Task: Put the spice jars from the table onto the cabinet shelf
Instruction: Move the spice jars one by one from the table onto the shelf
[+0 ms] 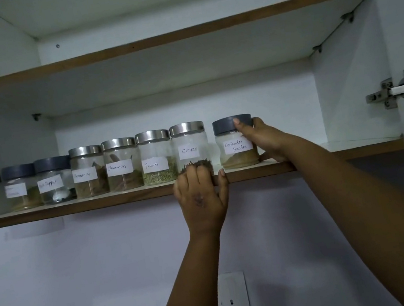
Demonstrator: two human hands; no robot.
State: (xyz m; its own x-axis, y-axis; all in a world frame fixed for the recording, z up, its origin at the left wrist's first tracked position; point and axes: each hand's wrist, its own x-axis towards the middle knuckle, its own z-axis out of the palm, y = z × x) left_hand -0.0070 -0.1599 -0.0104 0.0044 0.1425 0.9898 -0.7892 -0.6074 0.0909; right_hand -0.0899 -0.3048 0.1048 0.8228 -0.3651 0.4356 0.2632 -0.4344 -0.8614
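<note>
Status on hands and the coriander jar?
Right hand gripping grey-lidded glass coriander powder jar, standing on brown-edged lower cabinet shelf. Left hand resting on shelf edge. Gap to steel-lidded cloves jar.

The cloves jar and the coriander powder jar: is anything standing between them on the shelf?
No. In the head view the gap between the cloves jar and the coriander powder jar is bare shelf; only the cabinet's back wall shows through it.
</note>
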